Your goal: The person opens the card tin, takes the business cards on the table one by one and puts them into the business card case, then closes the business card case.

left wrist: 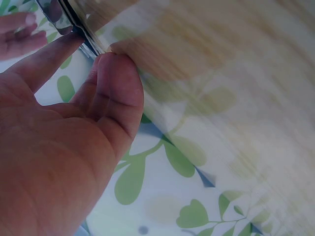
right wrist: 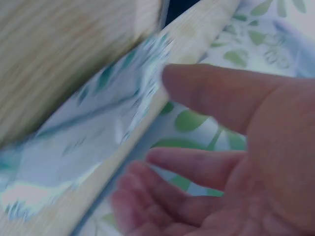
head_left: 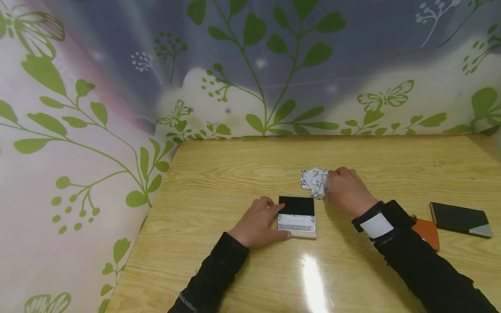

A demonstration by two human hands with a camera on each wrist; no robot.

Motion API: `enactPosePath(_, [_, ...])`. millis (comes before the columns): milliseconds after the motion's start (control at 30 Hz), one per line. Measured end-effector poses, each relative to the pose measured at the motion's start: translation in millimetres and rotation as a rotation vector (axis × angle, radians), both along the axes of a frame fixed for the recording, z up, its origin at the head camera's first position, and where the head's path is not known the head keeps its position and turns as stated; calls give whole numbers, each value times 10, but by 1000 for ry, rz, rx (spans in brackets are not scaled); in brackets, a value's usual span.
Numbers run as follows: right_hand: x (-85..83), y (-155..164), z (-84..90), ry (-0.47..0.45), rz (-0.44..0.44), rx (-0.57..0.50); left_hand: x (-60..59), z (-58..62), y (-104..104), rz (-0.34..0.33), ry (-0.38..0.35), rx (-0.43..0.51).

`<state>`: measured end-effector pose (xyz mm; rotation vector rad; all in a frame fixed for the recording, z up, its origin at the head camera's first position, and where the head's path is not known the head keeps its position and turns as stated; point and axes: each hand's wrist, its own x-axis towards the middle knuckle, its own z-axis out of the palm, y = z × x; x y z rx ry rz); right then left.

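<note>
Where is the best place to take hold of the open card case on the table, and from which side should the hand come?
Probably by the two short ends of its low base, coming from the left. The card case lies flat with its black lid opened away, and the left hand already brackets the left end, thumb at the near edge. The right hand is busy at the loose cards.
</note>
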<state>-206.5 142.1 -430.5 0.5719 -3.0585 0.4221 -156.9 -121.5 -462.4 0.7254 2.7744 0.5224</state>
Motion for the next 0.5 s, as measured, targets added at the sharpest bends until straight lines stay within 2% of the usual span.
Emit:
enactPosePath(100, [-32, 99, -27, -57, -34, 13, 1, 3, 0, 2, -1, -4])
enactPosePath(200, [-46, 145, -61, -74, -19, -2, -1, 4, 1, 3, 2, -3])
enactPosePath(367, [-14, 150, -70, -38, 34, 3, -2, 5, 3, 4, 2, 0])
enactPosePath(500, [54, 132, -39, 57, 22, 62, 6, 9, 6, 2, -6, -1])
